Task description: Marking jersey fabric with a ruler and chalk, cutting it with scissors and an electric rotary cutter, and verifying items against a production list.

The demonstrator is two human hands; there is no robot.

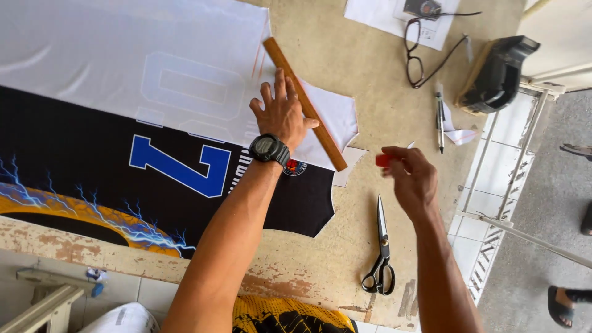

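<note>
— Fabric (123, 68), white over black, is lying across the tabletop (370, 92); where is the ruler?
— Wooden ruler (320, 129) is lying diagonally, its long axis running upper left to lower right, under the left hand (280, 114), which is pressing flat, fingers spread. Right hand (413, 176) is hovering just right of its lower end, pinching a small red piece (383, 160).
</note>
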